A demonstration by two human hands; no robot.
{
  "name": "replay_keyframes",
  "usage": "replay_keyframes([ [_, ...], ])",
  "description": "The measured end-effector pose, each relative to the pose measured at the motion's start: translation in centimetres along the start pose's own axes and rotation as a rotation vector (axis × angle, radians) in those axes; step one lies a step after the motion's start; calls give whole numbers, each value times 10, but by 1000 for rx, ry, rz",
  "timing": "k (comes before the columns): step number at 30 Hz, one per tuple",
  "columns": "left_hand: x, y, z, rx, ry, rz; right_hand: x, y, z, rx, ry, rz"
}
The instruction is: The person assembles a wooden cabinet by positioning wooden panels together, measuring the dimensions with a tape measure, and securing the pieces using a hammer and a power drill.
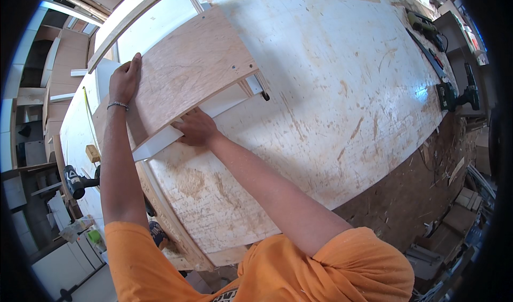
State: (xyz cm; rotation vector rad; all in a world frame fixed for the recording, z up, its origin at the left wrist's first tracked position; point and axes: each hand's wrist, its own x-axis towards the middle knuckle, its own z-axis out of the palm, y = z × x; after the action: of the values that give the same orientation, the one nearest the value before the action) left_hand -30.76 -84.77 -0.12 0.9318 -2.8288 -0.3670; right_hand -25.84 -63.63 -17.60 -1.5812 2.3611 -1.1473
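The left hand (125, 80) lies flat with fingers stretched over the far left edge of a plywood panel (187, 69), which rests tilted on the big white, scuffed counter (331, 88). The right hand (196, 128) presses its curled fingers against a white board (176, 131) tucked under the panel's near edge, pinning rather than gripping it. A cordless drill (75, 182) sits well to the left, and a dark power tool (454, 95) lies at the counter's far right edge.

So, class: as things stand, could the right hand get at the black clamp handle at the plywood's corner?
Probably yes. The right hand rests on the white strip under the plywood, and the clamp handle lies further along that edge, with only bare worktop between them.
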Motion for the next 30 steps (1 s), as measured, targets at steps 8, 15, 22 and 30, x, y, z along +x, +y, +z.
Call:
replay_keyframes([
  [8, 18, 0, 1, -18, 7, 18, 17, 6, -2, -43, -18, 2],
  [15, 49, -4, -1, -10, -26, 14, 46, 16, 1, -111, -62, 1],
  [22, 105, -17, 4, -10, -1, 8, 90, 23, 28, -172, -22, 95],
  [30, 157, -21, 8, 15, -39, 44, 125, 36, 44, -256, 53, 138],
])
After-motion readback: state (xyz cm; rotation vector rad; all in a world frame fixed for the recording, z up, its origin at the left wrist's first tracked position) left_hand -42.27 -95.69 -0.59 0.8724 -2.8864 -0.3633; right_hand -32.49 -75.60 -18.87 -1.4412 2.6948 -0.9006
